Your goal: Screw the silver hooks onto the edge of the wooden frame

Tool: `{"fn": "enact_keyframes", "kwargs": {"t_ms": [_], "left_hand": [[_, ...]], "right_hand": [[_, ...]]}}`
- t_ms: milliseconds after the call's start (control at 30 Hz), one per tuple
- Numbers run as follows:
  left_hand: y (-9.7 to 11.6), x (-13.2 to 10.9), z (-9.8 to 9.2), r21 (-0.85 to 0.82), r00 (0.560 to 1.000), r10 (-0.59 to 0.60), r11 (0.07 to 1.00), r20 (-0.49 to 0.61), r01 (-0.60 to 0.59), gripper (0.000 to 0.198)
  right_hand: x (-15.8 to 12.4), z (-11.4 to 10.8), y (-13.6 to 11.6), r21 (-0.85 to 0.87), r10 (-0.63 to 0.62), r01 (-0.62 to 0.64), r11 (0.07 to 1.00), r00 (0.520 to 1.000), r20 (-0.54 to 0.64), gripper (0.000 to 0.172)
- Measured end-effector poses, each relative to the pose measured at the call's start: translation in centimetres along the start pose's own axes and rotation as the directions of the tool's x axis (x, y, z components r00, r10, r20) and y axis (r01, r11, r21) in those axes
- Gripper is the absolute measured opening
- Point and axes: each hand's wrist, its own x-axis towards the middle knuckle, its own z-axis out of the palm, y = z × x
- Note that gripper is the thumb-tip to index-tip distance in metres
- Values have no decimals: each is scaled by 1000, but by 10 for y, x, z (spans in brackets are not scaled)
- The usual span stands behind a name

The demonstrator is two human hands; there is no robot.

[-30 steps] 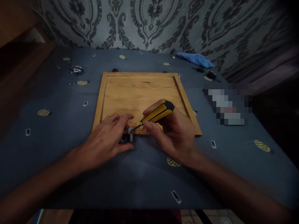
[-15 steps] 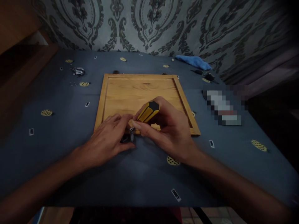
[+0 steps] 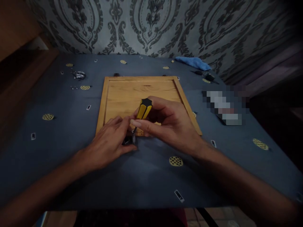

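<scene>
A wooden framed panel (image 3: 127, 94) lies flat on the table. In my right hand (image 3: 170, 123) is a screwdriver (image 3: 143, 108) with a yellow and black handle, pinched between thumb and fingers. Its shaft slants down to a small metal hinge (image 3: 133, 138) at the panel's near edge. My left hand (image 3: 110, 135) steadies this hinge, its thumb in front and its fingers over the panel's edge. The screwdriver's tip and much of the hinge are hard to make out. Small holes show in the near rail beside it.
Silver metal hinges (image 3: 78, 74) lie at the far left, with tiny screws (image 3: 74, 88) nearby. A blue cloth (image 3: 193, 62) and a dark tool (image 3: 207, 75) are at the far right. A blurred-out item (image 3: 222, 105) lies right of the panel. A patterned wall stands behind the table.
The screwdriver handle has tipped more upright and shifted left, and my right-hand fingers have changed their hold on it. My left hand stays at the hinge. The view has shifted slightly.
</scene>
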Motion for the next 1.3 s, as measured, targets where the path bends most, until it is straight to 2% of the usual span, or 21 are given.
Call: {"fn": "enact_keyframes", "kwargs": {"t_ms": [100, 300, 500, 700, 967, 1100, 1200, 1300], "left_hand": [[0, 1, -1, -12, 1000, -9, 1000, 8, 9, 44], [2, 1, -1, -11, 1000, -4, 1000, 0, 4, 49], [0, -1, 1, -9, 1000, -24, 1000, -16, 24, 50], [-2, -1, 2, -11, 999, -30, 999, -23, 30, 57], [0, -1, 1, -4, 997, -80, 997, 15, 80, 55], [2, 0, -1, -16, 996, -85, 996, 22, 85, 57], [3, 0, -2, -27, 994, -106, 994, 24, 106, 62], [3, 0, -3, -26, 994, -109, 994, 29, 109, 64]], "right_hand": [[0, -3, 0, 15, -1, 1, 1000, 1000, 10, 32], [-2, -10, -1, 16, -24, 22, 1000, 993, 113, 31], [-5, -4, 2, -104, -145, 147, 984, 989, 24, 31], [-9, 3, 8, -218, -274, 255, 942, 960, -61, 32], [-17, 10, 17, -177, -265, 226, 958, 934, -241, 33], [-18, 7, 19, -239, -263, 192, 952, 912, -315, 34], [-17, 1, 23, -314, -245, 146, 938, 922, -301, 31], [-13, -3, 29, -439, -298, 166, 883, 921, -252, 28]]}}
